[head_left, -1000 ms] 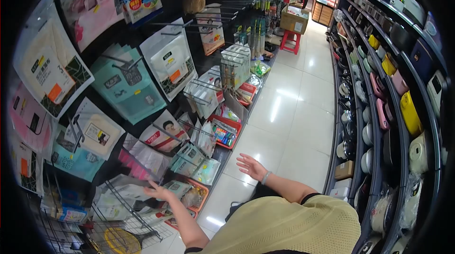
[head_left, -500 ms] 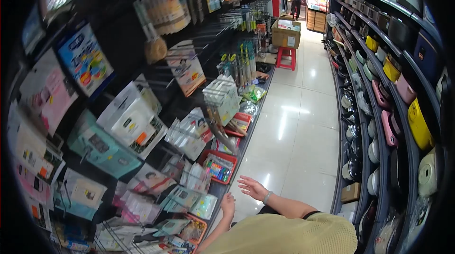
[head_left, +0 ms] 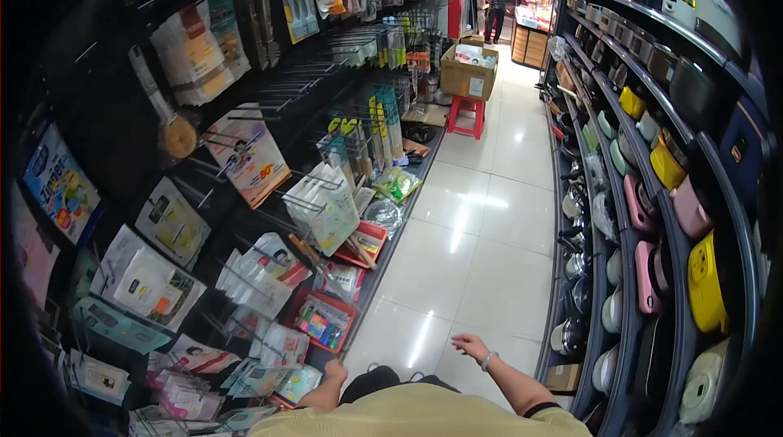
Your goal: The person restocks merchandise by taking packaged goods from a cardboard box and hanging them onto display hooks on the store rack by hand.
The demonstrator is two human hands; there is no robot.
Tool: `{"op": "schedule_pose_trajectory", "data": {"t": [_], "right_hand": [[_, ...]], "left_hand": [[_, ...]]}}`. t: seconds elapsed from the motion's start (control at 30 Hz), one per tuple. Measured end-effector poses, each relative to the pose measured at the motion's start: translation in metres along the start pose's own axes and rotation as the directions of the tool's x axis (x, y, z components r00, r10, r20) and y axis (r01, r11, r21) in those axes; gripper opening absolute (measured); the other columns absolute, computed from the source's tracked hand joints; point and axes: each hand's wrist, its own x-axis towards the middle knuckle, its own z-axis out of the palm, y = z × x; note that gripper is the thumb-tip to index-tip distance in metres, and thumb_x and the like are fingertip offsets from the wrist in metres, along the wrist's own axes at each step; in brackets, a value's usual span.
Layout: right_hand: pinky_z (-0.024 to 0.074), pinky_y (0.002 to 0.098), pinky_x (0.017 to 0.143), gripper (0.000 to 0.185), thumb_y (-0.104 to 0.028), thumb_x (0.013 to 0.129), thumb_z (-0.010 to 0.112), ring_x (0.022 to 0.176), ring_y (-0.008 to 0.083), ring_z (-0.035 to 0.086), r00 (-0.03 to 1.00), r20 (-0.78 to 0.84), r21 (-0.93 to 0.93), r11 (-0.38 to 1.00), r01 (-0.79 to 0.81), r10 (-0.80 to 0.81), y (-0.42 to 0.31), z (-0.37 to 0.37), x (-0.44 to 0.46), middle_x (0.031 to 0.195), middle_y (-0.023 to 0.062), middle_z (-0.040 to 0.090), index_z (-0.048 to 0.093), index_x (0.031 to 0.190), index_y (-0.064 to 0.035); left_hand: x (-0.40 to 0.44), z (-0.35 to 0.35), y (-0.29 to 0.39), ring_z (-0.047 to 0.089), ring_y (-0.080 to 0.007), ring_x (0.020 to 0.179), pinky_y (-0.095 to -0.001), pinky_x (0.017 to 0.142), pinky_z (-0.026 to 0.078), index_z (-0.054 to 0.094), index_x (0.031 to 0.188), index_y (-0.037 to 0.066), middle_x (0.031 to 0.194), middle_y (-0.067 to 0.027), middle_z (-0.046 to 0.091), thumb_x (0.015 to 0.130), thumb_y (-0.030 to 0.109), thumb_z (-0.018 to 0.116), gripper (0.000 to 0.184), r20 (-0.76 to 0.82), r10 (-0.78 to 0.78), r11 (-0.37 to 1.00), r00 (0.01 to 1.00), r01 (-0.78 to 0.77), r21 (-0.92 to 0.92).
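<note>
My left hand (head_left: 333,373) is low beside the left shelf, near a clear pack with pale green contents (head_left: 298,384). Its fingers are small and blurred, so their pose is unclear. My right hand (head_left: 471,346) hangs over the tiled floor (head_left: 424,274) with its fingers loosely apart and nothing in them. A band circles the right wrist. Ahead of my left hand, a red tray (head_left: 349,334) holds colourful small packs. Flat bagged goods (head_left: 155,286) hang from hooks on the left rack.
A cardboard box (head_left: 469,78) rests on a red stool (head_left: 466,117) up the aisle. Pots and pink and yellow appliances (head_left: 706,282) line the right shelves. A person (head_left: 496,11) stands at the far end, near a lit counter (head_left: 531,44).
My left hand has drawn back from the hanging packs to low by my body. My right hand has moved slightly lower. The view has shifted further along the aisle.
</note>
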Motion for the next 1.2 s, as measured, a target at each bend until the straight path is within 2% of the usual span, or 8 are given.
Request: {"op": "schedule_pose_trajectory", "data": {"t": [0.17,0.23,0.53,0.6,0.67,0.8,0.9,1.2], "right_hand": [[0.0482,0.0315,0.057,0.019,-0.019,0.079,0.062,0.07,0.0151,0.057,0.888,-0.214,-0.236,0.86,-0.452,0.407,0.17,-0.085,0.077,0.083,0.0046,0.062,0.064,0.094,-0.0071],[0.0496,0.0321,0.06,0.017,-0.016,0.081,0.058,0.072,0.0171,0.058,0.772,-0.222,0.132,0.803,-0.582,0.596,0.132,-0.086,0.066,0.086,0.0049,0.063,0.063,0.095,-0.0071],[0.0493,0.0312,0.065,0.023,-0.014,0.083,0.054,0.08,0.0175,0.061,0.882,-0.2,0.352,0.871,-0.343,0.428,-0.042,-0.121,0.206,0.094,0.0049,0.063,0.059,0.105,-0.0087],[0.0488,0.0305,0.068,0.024,-0.017,0.084,0.057,0.082,0.016,0.06,0.926,-0.182,0.366,0.897,-0.248,0.331,-0.098,-0.136,0.243,0.097,0.0057,0.062,0.058,0.107,-0.0085],[0.0484,0.0304,0.068,0.026,-0.019,0.085,0.057,0.083,0.0149,0.059,0.955,-0.22,0.345,0.932,-0.115,0.2,-0.149,-0.153,0.267,0.096,0.0054,0.062,0.058,0.108,-0.0082],[0.0486,0.0306,0.069,0.027,-0.02,0.084,0.057,0.083,0.0141,0.06,0.945,-0.319,0.322,0.946,0.04,0.069,-0.195,-0.194,0.291,0.096,0.0048,0.062,0.057,0.109,-0.0087],[0.0493,0.0323,0.067,0.026,-0.018,0.083,0.058,0.081,0.0151,0.06,0.891,-0.395,0.398,0.916,-0.054,0.224,-0.165,-0.236,0.302,0.093,0.0048,0.062,0.057,0.107,-0.0086],[0.0489,0.0352,0.051,0.01,-0.01,0.078,0.053,0.062,0.022,0.059,0.647,-0.121,0.828,0.436,-0.353,0.753,0.106,-0.352,0.305,0.074,0.0101,0.058,0.056,0.086,-0.004]], "left_hand": [[0.018,-0.01,0.008,0.06,-0.0265,0.085,-0.0359,0.077,0.039,0.069,0.076,0.008,0.081,-0.0137,0.065,0.073,0.022,0.051,0.022,0.282,0.047,0.914,0.958,-0.155,0.374],[0.048,-0.002,0.022,0.061,-0.0254,0.086,-0.0367,0.076,0.041,0.069,0.076,0.007,0.081,-0.0128,0.065,0.073,0.022,0.051,0.023,0.283,0.056,0.907,0.957,-0.167,0.387],[0.299,0.043,0.192,0.062,-0.0353,0.077,-0.0446,0.067,0.048,0.065,0.068,0.005,0.077,-0.0171,0.064,0.066,0.022,0.056,0.019,-0.061,0.27,0.941,0.961,-0.25,0.227],[0.347,0.017,0.297,0.061,-0.031,0.09,-0.0411,0.082,0.047,0.066,0.088,0.003,0.094,-0.019,0.062,0.075,0.023,0.053,0.027,0.138,-0.074,0.996,0.988,0.079,-0.033],[0.405,0.015,0.37,0.062,-0.0333,0.082,-0.0416,0.077,0.048,0.067,0.078,0.005,0.084,-0.0192,0.063,0.072,0.022,0.054,0.022,0.131,0.38,0.917,0.916,-0.392,0.075],[0.45,-0.004,0.508,0.063,-0.0305,0.075,-0.0399,0.069,0.049,0.066,0.07,0.007,0.074,-0.015,0.064,0.072,0.016,0.052,0.016,-0.042,0.569,0.793,0.821,-0.562,-0.233],[0.469,0.001,0.577,0.06,-0.0358,0.081,-0.0425,0.075,0.047,0.064,0.074,0.004,0.079,-0.0194,0.063,0.073,0.018,0.052,0.019,0.131,0.53,0.781,0.838,-0.422,-0.46],[0.546,0.052,0.553,0.056,-0.0402,0.094,-0.046,0.082,0.044,0.061,0.097,0.003,0.096,-0.0209,0.061,0.084,0.041,0.042,0.045,0.432,0.48,0.84,0.763,-0.543,0.025]]}}
